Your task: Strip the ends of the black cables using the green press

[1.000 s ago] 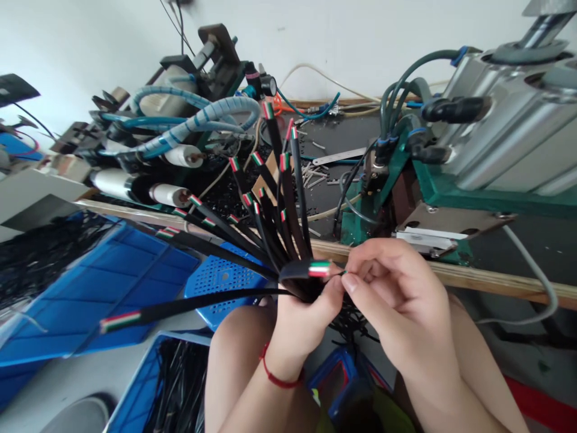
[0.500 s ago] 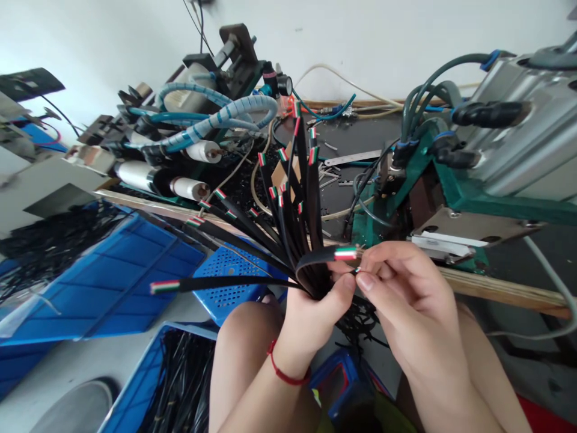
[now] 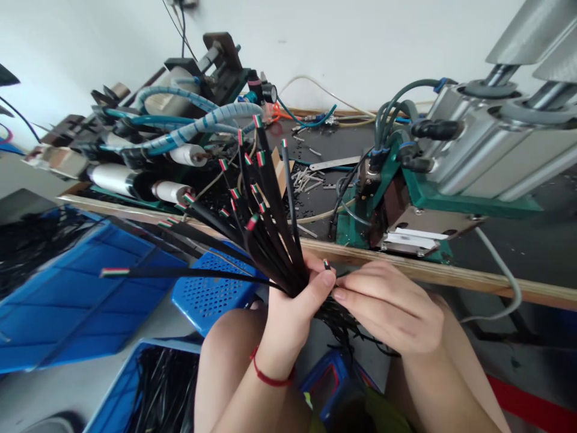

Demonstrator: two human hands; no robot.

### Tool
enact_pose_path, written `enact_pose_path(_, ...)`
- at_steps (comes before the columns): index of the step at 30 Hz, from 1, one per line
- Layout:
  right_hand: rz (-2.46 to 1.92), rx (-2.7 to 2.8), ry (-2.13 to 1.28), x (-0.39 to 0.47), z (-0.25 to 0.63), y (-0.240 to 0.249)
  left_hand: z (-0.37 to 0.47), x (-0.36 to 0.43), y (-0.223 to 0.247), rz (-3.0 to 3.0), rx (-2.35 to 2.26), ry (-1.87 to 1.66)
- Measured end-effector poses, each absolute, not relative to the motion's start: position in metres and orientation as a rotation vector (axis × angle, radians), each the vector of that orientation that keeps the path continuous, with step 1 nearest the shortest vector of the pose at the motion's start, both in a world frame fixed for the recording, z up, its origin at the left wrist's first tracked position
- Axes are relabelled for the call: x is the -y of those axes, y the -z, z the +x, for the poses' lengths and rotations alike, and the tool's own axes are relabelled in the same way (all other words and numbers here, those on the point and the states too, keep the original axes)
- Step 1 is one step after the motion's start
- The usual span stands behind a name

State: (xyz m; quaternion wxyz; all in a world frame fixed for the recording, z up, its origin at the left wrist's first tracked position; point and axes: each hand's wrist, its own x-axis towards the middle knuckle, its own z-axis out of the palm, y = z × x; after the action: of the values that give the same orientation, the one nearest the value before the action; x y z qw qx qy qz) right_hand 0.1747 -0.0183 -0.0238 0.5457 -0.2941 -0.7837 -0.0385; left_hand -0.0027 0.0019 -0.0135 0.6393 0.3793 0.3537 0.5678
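My left hand (image 3: pixel 293 307), with a red cord on its wrist, is wrapped round a bundle of flat black cables (image 3: pixel 270 240). Their upper ends fan out up and to the left and show red, white and green wires. One short cable end (image 3: pixel 327 264) sticks up by my left thumb. My right hand (image 3: pixel 387 300) is closed in a pinch beside that thumb; what its fingertips hold is too small to make out. Below my hands the lower parts of the cables hang down.
A bench with a wooden edge (image 3: pixel 509 278) runs across in front. On it stand a roller machine (image 3: pixel 117 180) at left and a pneumatic press (image 3: pixel 473 144) at right, with small scraps (image 3: pixel 306 179) between. Blue crates (image 3: pixel 58 288) and a blue stool (image 3: pixel 211 288) are at lower left.
The view has shifted to the right. The cable end that curved over toward my right fingers no longer lies there. A short end now stands up at my left thumb, and my right fingers are closer together.
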Motion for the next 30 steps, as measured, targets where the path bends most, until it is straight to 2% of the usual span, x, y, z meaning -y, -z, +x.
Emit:
enact_pose_path(7,-0.698,1.805,0.097,0.023,0.168,0.031,-0.001,-0.003,0.007,0.930,-0.840,-1.170)
enact_pose_path(17,-0.826,1.360,0.496,0.020,0.189,0.055,0.014,-0.017,0.010,0.893,-0.852,-1.250)
enact_pose_path(30,-0.881,1.442,0.533,0.009,0.220,0.060,0.027,-0.030,0.010,0.881,-0.857,-1.325)
